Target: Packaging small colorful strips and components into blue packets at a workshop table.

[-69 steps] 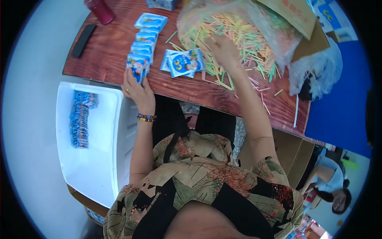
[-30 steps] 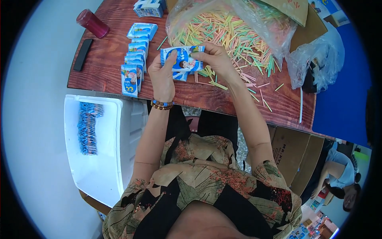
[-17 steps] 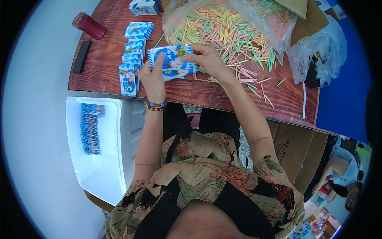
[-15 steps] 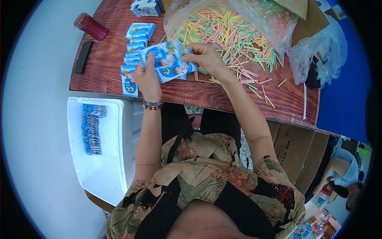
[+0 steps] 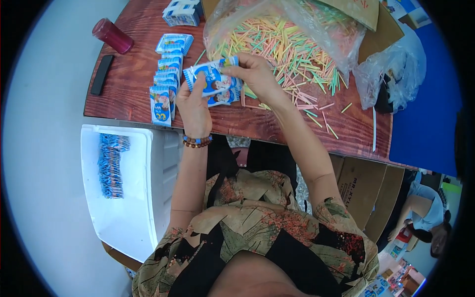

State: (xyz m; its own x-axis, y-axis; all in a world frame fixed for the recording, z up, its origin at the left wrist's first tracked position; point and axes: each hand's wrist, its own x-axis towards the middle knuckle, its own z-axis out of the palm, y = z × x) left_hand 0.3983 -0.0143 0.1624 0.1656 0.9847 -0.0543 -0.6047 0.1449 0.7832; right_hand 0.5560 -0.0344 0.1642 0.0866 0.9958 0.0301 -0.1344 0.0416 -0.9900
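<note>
My left hand (image 5: 196,111) grips a small blue-and-white packet (image 5: 213,80) above the wooden table, its thumb lying over the packet's face. At the packet's upper right end, my right hand (image 5: 257,76) pinches the edge between thumb and fingers. Whether the packet is sealed or has something slipped into it, I cannot tell. Partly hidden under it is another packet (image 5: 228,97) of the same kind. Left of my hands, a row of overlapping packets (image 5: 161,105) runs up the table. Beyond my right hand spreads a heap of thin pastel sticks (image 5: 277,42), pink, yellow and green.
A white bin (image 5: 123,218) with stacked packets (image 5: 110,166) stands at the lower left. A red cup (image 5: 115,37), a black bar (image 5: 102,74) and a small box (image 5: 182,13) occupy the table's left. Clear plastic bags (image 5: 403,69) and cardboard (image 5: 363,190) are at right, with another person (image 5: 420,208) beyond.
My left hand has moved a little right and down, bringing its packet toward my right hand. The packet now covers more of the one beneath. The whole view has shifted slightly.
</note>
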